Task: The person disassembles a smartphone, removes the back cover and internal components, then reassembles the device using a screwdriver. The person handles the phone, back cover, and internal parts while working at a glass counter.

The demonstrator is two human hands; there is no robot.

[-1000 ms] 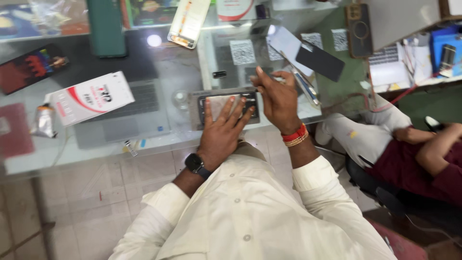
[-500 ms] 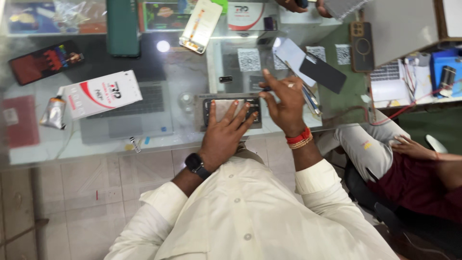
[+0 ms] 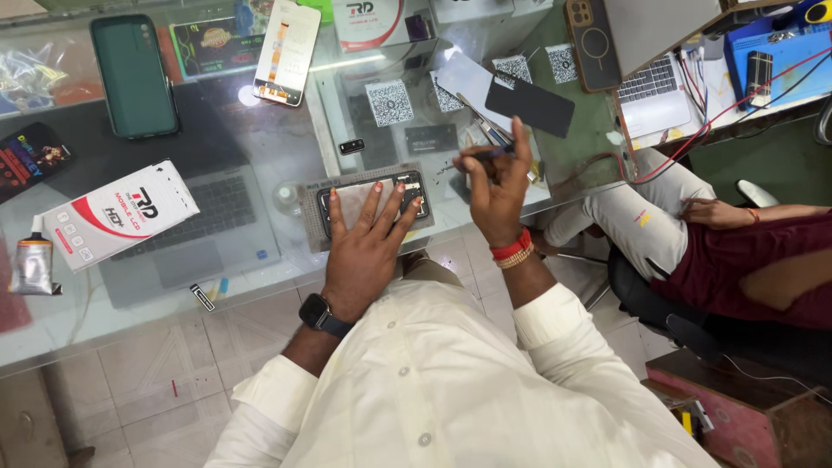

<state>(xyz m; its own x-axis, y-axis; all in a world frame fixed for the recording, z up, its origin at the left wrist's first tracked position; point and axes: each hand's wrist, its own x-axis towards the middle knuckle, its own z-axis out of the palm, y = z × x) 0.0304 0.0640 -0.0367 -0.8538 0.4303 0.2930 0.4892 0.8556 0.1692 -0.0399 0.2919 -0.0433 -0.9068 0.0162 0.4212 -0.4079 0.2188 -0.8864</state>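
We are working on an opened phone [image 3: 371, 201] lying on a grey mat [image 3: 314, 227] on the glass counter [image 3: 260, 130]. Our left hand [image 3: 364, 238] is pressing it flat with fingers spread, likely steadying it. Our right hand [image 3: 496, 186] is hovering just beside it, fingers pinching a slim tool [image 3: 488, 153], wrist bent upward.
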